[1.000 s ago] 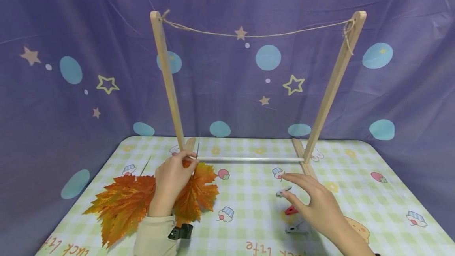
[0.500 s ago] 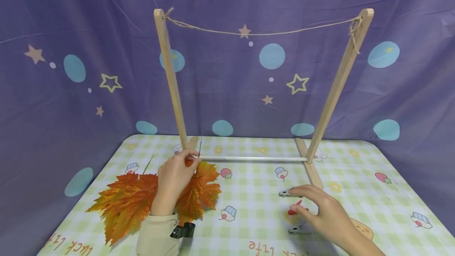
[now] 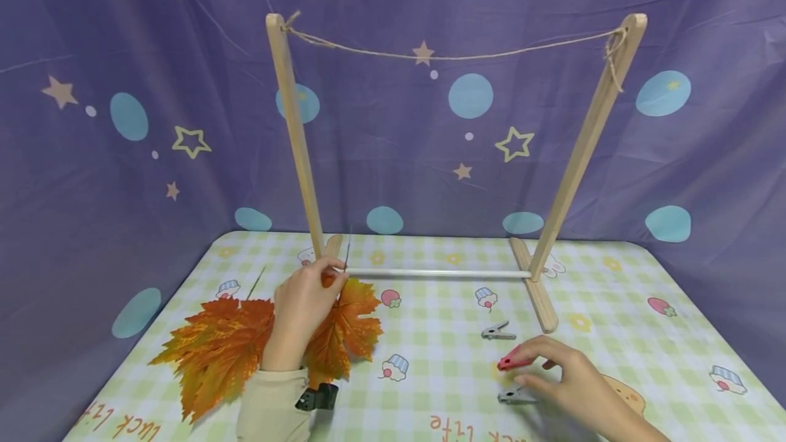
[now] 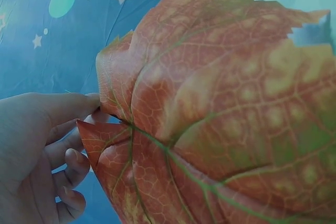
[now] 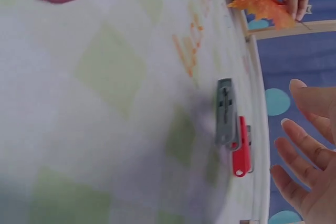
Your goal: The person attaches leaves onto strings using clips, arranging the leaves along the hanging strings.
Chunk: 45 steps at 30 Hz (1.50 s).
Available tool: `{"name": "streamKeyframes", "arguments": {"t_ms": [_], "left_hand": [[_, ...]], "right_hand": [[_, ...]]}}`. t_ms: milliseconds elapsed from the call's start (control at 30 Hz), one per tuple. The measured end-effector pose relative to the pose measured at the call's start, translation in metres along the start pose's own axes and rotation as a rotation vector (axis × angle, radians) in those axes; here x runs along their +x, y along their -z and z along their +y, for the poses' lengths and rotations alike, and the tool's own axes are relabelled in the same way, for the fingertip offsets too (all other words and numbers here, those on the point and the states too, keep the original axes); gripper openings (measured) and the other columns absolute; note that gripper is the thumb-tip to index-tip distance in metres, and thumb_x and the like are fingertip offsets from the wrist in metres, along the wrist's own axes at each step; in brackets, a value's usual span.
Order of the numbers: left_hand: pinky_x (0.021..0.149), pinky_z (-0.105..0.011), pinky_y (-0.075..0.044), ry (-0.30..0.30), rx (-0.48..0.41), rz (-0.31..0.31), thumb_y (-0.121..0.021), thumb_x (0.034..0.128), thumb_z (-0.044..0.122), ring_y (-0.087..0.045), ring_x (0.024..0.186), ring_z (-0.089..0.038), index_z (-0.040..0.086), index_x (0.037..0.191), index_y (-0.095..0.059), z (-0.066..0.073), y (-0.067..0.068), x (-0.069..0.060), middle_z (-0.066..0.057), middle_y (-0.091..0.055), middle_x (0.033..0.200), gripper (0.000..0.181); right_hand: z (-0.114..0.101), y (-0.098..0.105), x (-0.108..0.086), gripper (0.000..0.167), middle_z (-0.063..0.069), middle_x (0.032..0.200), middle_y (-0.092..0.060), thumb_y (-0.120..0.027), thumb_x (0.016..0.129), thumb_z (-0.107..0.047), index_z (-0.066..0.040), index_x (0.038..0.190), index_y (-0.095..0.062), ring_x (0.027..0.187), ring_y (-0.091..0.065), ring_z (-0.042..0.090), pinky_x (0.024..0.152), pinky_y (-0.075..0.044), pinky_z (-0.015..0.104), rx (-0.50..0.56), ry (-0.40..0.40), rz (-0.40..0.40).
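1. The left hand (image 3: 303, 309) pinches the right leaf (image 3: 348, 329), an orange maple leaf, at its base between thumb and forefinger; the left wrist view shows the other fingers loosely bent.
2. From that pinch the leaf spreads toward the near side, mostly to the right of the wrist, and its thin stem (image 3: 347, 254) sticks up past the fingertips.
3. The left leaf (image 3: 215, 346) lies to the left of the same hand and wrist, partly hidden by them.
4. The right hand (image 3: 561, 377) is unclosed, with a gap between thumb and forefinger, and grips nothing.
5. The red clip (image 3: 511, 360) lies at the left of this hand, its handle end under the forefinger in the head view; whether they touch, I cannot tell. The right wrist view shows the fingers spread beside the clips.
6. The far grey clip (image 3: 499, 334) lies just beyond the red one; the near grey clip (image 3: 514, 398) is on the near side, left of the thumb.
7. Farther off stands a wooden frame (image 3: 583, 149), with a white rod (image 3: 436, 273) low down and sagging twine (image 3: 454, 58) between its tops.
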<state>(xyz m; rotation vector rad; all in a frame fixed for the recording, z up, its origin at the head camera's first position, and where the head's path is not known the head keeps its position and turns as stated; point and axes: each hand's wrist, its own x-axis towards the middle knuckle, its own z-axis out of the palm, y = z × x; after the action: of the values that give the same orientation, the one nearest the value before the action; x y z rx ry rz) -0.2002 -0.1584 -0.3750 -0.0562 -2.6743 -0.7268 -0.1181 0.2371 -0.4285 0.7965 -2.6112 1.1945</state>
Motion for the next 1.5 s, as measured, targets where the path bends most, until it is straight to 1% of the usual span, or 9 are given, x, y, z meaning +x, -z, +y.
{"name": "streamKeyframes", "arguments": {"t_ms": [233, 433, 533, 667, 800, 1033, 1233, 1367, 1500], "left_hand": [[0.053, -0.035, -0.045, -0.009, -0.002, 0.003, -0.073, 0.0919, 0.030, -0.064, 0.068, -0.020, 0.020, 0.108, -0.074, 0.000, 0.000, 0.000, 0.003, -0.073, 0.092, 0.019], [0.053, -0.035, -0.045, -0.011, 0.008, 0.014, -0.073, 0.0916, 0.031, -0.065, 0.069, -0.020, 0.022, 0.108, -0.074, 0.000, -0.002, 0.000, 0.005, -0.073, 0.092, 0.019], [0.054, -0.037, -0.046, -0.024, 0.020, 0.023, -0.073, 0.0917, 0.030, -0.066, 0.069, -0.021, 0.022, 0.108, -0.074, 0.002, -0.004, -0.001, 0.005, -0.073, 0.091, 0.018], [0.052, -0.035, -0.043, -0.039, 0.026, 0.031, -0.073, 0.0921, 0.030, -0.060, 0.062, -0.018, 0.022, 0.108, -0.074, 0.006, -0.005, -0.001, 0.005, -0.073, 0.089, 0.018], [0.049, -0.032, -0.041, -0.036, 0.009, 0.051, -0.073, 0.0917, 0.032, -0.057, 0.057, -0.016, 0.023, 0.107, -0.074, 0.008, -0.004, -0.002, 0.006, -0.073, 0.088, 0.019], [0.050, -0.033, -0.043, -0.031, -0.034, 0.104, -0.072, 0.0917, 0.035, -0.063, 0.065, -0.019, 0.025, 0.105, -0.074, 0.012, 0.004, -0.004, 0.007, -0.072, 0.085, 0.017], [0.053, -0.033, -0.042, -0.019, -0.104, 0.129, -0.073, 0.0912, 0.036, -0.055, 0.058, -0.012, 0.024, 0.104, -0.075, 0.017, 0.013, -0.005, 0.009, -0.072, 0.084, 0.017], [0.050, -0.033, -0.039, -0.070, -0.123, 0.179, -0.074, 0.0908, 0.034, -0.049, 0.054, -0.011, 0.024, 0.102, -0.075, 0.025, 0.024, -0.003, 0.009, -0.072, 0.084, 0.016], [0.049, -0.032, -0.039, -0.139, -0.121, 0.226, -0.073, 0.0913, 0.035, -0.051, 0.057, -0.011, 0.023, 0.102, -0.075, 0.035, 0.032, -0.001, 0.009, -0.070, 0.083, 0.016]], "right_hand": [[0.011, 0.002, -0.008, 0.024, -0.012, 0.110, -0.063, -0.075, 0.087, -0.037, -0.026, 0.108, -0.071, 0.096, -0.057, 0.006, 0.078, -0.050, 0.028, -0.014, -0.151, -0.161], [0.019, -0.001, -0.010, 0.027, -0.007, 0.110, -0.063, -0.079, 0.083, -0.035, -0.022, 0.106, -0.071, 0.098, -0.059, 0.005, 0.082, -0.052, 0.028, -0.022, -0.113, -0.223], [0.022, -0.002, -0.012, 0.030, -0.006, 0.113, -0.063, -0.080, 0.080, -0.035, -0.025, 0.106, -0.070, 0.103, -0.058, 0.004, 0.085, -0.052, 0.027, -0.035, -0.147, -0.265], [0.023, -0.002, -0.012, 0.031, -0.007, 0.115, -0.062, -0.082, 0.079, -0.032, -0.027, 0.107, -0.070, 0.106, -0.058, 0.005, 0.088, -0.052, 0.029, -0.057, -0.184, -0.309], [0.023, -0.003, -0.011, 0.030, -0.008, 0.113, -0.062, -0.083, 0.079, -0.029, -0.026, 0.106, -0.070, 0.102, -0.058, 0.005, 0.087, -0.053, 0.032, -0.093, -0.150, -0.310], [0.020, -0.005, -0.010, 0.028, -0.008, 0.113, -0.062, -0.083, 0.078, -0.026, -0.027, 0.104, -0.072, 0.102, -0.061, 0.012, 0.087, -0.052, 0.039, -0.156, -0.161, -0.308], [0.018, -0.005, -0.010, 0.027, -0.008, 0.112, -0.062, -0.083, 0.079, -0.026, -0.026, 0.104, -0.073, 0.101, -0.062, 0.015, 0.086, -0.053, 0.041, -0.144, -0.167, -0.311], [0.017, -0.004, -0.010, 0.025, -0.010, 0.110, -0.062, -0.082, 0.080, -0.023, -0.025, 0.104, -0.073, 0.099, -0.062, 0.011, 0.084, -0.054, 0.037, -0.100, -0.167, -0.300], [0.016, -0.002, -0.010, 0.025, -0.008, 0.110, -0.062, -0.080, 0.082, -0.023, -0.022, 0.106, -0.073, 0.100, -0.062, 0.008, 0.084, -0.054, 0.035, -0.073, -0.160, -0.285]]}}
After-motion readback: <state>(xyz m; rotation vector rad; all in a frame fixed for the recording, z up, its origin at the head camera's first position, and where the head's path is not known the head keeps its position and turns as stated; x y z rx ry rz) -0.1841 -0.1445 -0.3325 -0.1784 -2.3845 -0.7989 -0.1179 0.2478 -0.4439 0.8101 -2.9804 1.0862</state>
